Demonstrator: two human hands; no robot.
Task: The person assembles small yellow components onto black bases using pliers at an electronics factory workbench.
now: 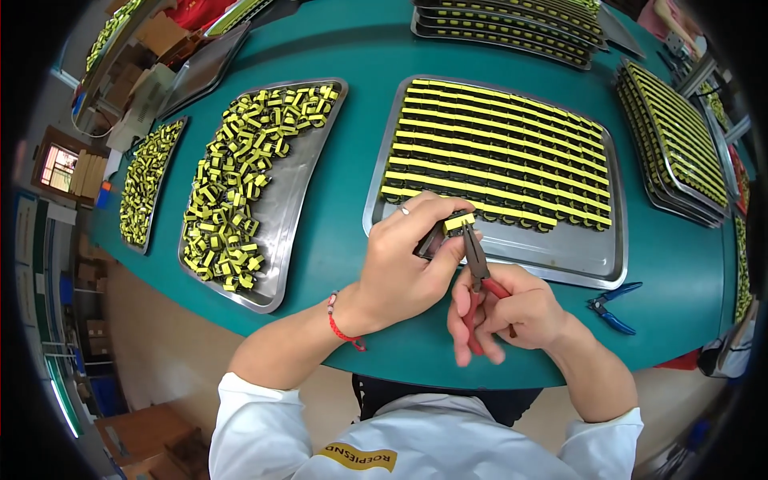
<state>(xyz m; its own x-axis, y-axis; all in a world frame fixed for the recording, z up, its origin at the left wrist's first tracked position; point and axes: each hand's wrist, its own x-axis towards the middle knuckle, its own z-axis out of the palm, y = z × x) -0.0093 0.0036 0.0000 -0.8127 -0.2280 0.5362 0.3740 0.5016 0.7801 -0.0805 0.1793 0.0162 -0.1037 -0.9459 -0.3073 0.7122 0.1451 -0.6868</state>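
My left hand (412, 256) is closed around a small black part with a yellow top (458, 222), apparently a transformer or coil. In my right hand (512, 312) is a pair of red-handled pliers (478, 264), its jaws at the yellow-topped part. Both hands are over the front edge of a metal tray (576, 260). Rows of yellow-and-black parts (504, 148) fill most of that tray, with the nearest row ending partway across. Fingers hide much of the held part.
A tray (292, 216) of loose yellow-and-black parts lies to the left, with another heap (152, 176) beyond it. Blue cutters (614, 308) rest at the right. Stacked filled trays stand at the right (676, 144) and far side (508, 36). The green table (360, 352) has a curved near edge.
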